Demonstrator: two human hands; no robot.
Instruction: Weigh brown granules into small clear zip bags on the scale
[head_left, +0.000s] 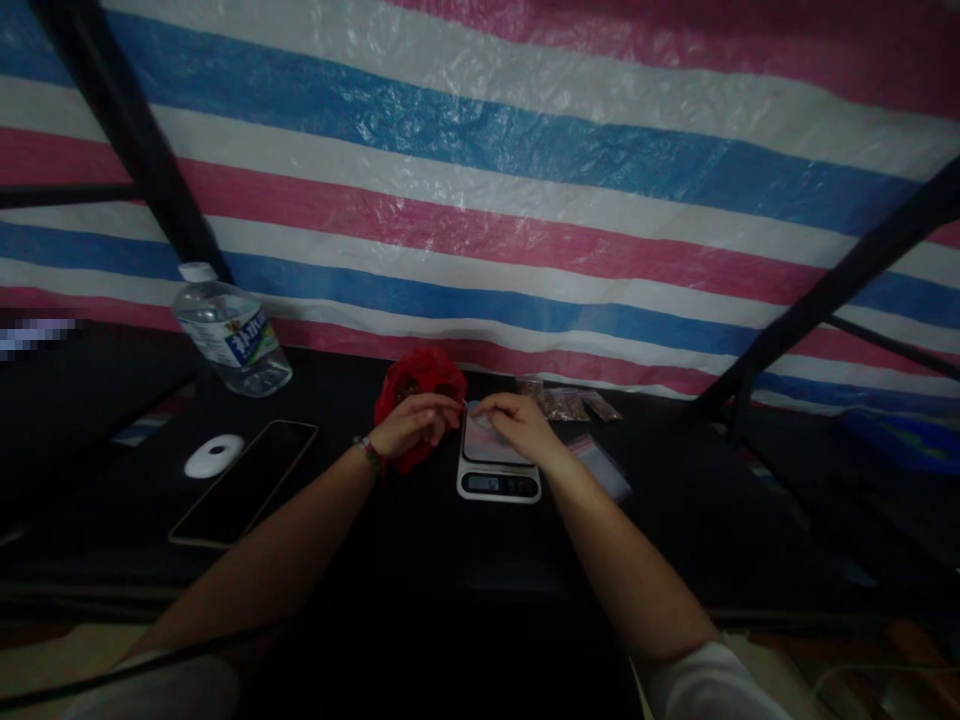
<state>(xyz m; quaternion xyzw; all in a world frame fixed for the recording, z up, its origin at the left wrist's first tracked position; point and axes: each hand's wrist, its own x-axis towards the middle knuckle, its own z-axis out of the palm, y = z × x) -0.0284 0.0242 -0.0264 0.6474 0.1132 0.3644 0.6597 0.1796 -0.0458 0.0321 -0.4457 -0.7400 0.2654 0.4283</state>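
My left hand [415, 424] and my right hand [516, 423] meet over a small white digital scale [498, 484] on the dark table. Both pinch a small clear plastic bag [480, 423] that rests above the scale's platform; its contents are too dim to tell. A red plastic bag [420, 381] lies bunched just behind my left hand. A bracelet circles my left wrist.
A water bottle [231, 335] stands at the back left. A white round object [214, 456] and a dark phone [246, 482] lie left of my arms. Several small filled bags [566, 403] and flat clear bags [604, 467] sit right of the scale. A striped tarp [525, 180] hangs behind.
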